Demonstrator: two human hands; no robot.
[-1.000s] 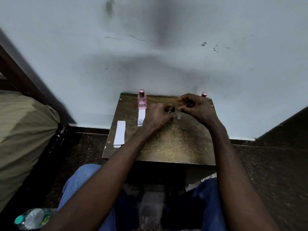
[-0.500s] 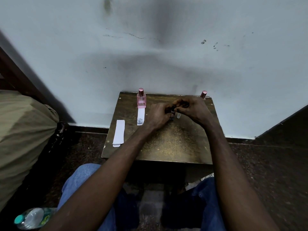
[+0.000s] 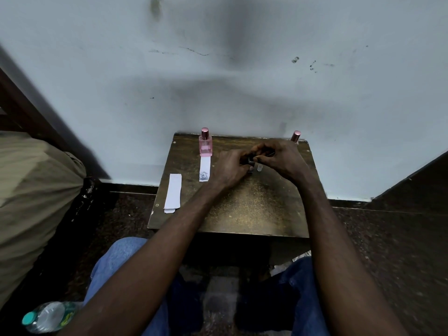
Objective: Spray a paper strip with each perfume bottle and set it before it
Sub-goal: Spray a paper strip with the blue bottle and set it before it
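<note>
On the small brown table [image 3: 242, 214], a pink perfume bottle [image 3: 205, 146] stands at the back left with a white paper strip [image 3: 204, 169] lying flat in front of it. Only the rose cap of a second bottle [image 3: 296, 136] shows at the back right, behind my right hand. My left hand [image 3: 229, 169] is closed around a small dark bottle [image 3: 251, 162] at mid-table. My right hand [image 3: 278, 159] pinches the top of that bottle; most of the bottle is hidden. A tiny clear cap [image 3: 260, 168] stands on the table just below my right fingers.
A stack of spare white strips [image 3: 173, 194] lies near the table's left edge. The wall rises directly behind the table. A tan bundle [image 3: 31, 195] fills the left side. A plastic water bottle [image 3: 46, 316] lies on the floor by my left knee.
My right hand has moved left and closed in on the dark bottle held by my left hand. The pink bottle, the strips and the clear cap have stayed put.
</note>
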